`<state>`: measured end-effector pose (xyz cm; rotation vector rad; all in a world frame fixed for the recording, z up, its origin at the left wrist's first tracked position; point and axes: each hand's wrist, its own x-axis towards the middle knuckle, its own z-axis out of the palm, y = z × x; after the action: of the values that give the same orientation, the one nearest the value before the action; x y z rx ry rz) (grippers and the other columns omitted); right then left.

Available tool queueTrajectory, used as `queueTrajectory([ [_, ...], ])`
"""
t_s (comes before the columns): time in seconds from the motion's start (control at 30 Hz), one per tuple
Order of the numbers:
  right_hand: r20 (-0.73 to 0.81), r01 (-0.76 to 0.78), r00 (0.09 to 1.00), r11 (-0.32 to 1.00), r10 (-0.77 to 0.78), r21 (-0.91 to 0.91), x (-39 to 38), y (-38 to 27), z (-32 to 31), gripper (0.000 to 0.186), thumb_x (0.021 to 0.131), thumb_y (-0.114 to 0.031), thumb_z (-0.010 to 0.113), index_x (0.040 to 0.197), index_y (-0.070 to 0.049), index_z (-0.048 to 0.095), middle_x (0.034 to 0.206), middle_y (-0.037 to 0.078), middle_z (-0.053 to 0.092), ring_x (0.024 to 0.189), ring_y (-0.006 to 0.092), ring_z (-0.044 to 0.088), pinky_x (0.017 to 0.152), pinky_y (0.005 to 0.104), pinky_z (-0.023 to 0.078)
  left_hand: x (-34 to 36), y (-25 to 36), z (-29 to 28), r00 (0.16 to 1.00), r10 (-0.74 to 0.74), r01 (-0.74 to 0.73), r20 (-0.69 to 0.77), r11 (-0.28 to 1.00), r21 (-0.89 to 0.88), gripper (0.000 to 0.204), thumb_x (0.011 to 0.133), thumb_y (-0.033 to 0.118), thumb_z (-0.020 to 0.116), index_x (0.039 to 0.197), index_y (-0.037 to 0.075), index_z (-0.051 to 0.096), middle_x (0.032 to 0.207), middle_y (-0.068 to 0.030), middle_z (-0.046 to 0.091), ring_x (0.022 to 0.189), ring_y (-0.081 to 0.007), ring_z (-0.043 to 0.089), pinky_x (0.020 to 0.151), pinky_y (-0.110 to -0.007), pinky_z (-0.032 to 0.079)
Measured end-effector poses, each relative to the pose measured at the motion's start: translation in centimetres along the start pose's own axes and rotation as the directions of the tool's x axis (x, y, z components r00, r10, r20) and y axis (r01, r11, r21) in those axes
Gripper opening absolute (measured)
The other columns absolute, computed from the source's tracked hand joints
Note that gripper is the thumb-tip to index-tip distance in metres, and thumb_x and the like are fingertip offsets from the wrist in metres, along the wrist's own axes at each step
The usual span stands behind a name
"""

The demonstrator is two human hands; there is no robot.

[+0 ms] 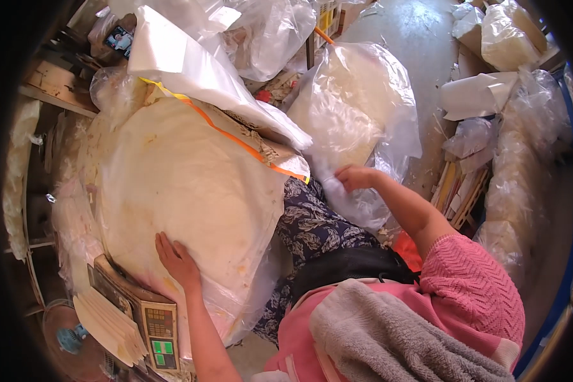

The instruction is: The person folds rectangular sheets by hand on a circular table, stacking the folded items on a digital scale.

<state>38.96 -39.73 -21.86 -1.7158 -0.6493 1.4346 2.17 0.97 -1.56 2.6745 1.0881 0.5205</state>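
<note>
Left of the frame's lower centre, the left hand [179,261] rests with fingers extended on the pale covered table [172,165]. Beyond, the right hand [358,177] curls its fingers against the clear plastic bag [356,105] (gripping or not, I cannot tell) at upper centre.

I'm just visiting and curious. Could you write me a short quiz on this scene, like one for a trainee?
1. Open question: What does the right hand touch?
2. True or false: The left hand rests on the pale-covered work surface.
3. Fill in the blank: At the lower left, the digital scale has a display that is ____ in colour.

Key: 1. The clear plastic bag. 2. True. 3. Green.
</note>
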Motion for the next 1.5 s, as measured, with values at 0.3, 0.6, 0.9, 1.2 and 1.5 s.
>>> queueTrajectory([
  [0.3, -0.910, -0.668, 0.375, 0.732, 0.173, -0.136, 6.8, 14.3, -5.5, 0.029, 0.089, -0.028, 0.055, 0.091, -0.006, 0.075, 0.092, 0.016, 0.072, 0.086, 0.0342, 0.070, 0.073, 0.0460, 0.056, 0.6, -0.7, 0.3, 1.000, -0.004, 0.004, -0.027, 1.000, 0.017, 0.047, 0.099, 0.015, 0.046, 0.142, -0.005, 0.043, 0.148, -0.0255, 0.040, 0.140, -0.0392, 0.034, 0.117, -0.047, 0.025],
  [0.6, -0.758, -0.383, 0.459, 0.873, 0.463, 0.301, 7.4, 15.5, -2.1, 0.030, 0.089, -0.032, 0.058, 0.101, -0.007, 0.070, 0.097, 0.014, 0.070, 0.089, 0.0325, 0.069, 0.076, 0.0450, 0.055, 0.1, 1.1, -1.7, 0.997, -0.024, 0.025, -0.071, 1.000, 0.015, 0.049, 0.095, 0.014, 0.051, 0.141, -0.001, 0.044, 0.148, -0.0218, 0.041, 0.139, -0.0383, 0.035, 0.116, -0.048, 0.026],
  [0.9, -0.572, 0.241, 0.675, 0.594, 0.465, 0.768, 6.7, 14.9, -1.2, 0.035, 0.090, -0.035, 0.061, 0.111, -0.008, 0.066, 0.102, 0.013, 0.068, 0.091, 0.0309, 0.067, 0.078, 0.0440, 0.055, 1.2, 2.1, -1.6, 0.996, -0.069, 0.067, -0.050, 0.997, -0.034, 0.050, 0.093, 0.014, 0.055, 0.139, -0.001, 0.046, 0.147, -0.0205, 0.043, 0.139, -0.0377, 0.035, 0.116, -0.047, 0.025],
  [1.2, -0.496, 0.378, 0.807, 0.366, 0.321, 0.851, 5.3, 15.8, 0.0, 0.043, 0.090, -0.039, 0.063, 0.121, -0.009, 0.062, 0.107, 0.011, 0.067, 0.094, 0.0293, 0.065, 0.081, 0.0430, 0.054, 1.0, 1.9, -1.8, 0.996, -0.055, 0.053, -0.064, 0.998, -0.027, 0.049, 0.094, 0.014, 0.053, 0.140, -0.001, 0.045, 0.148, -0.0202, 0.042, 0.138, -0.0391, 0.035, 0.114, -0.047, 0.027],
  [1.5, -0.400, 0.320, 0.859, 0.275, 0.320, 0.907, 5.1, 14.5, 0.2, 0.053, 0.091, -0.039, 0.065, 0.133, -0.008, 0.055, 0.117, 0.011, 0.064, 0.101, 0.0287, 0.063, 0.086, 0.0425, 0.053, 1.0, 1.9, -2.0, 0.996, -0.049, 0.048, -0.073, 0.999, -0.014, 0.048, 0.091, 0.012, 0.055, 0.136, -0.003, 0.048, 0.145, -0.0225, 0.044, 0.135, -0.0403, 0.038, 0.113, -0.050, 0.028],
])
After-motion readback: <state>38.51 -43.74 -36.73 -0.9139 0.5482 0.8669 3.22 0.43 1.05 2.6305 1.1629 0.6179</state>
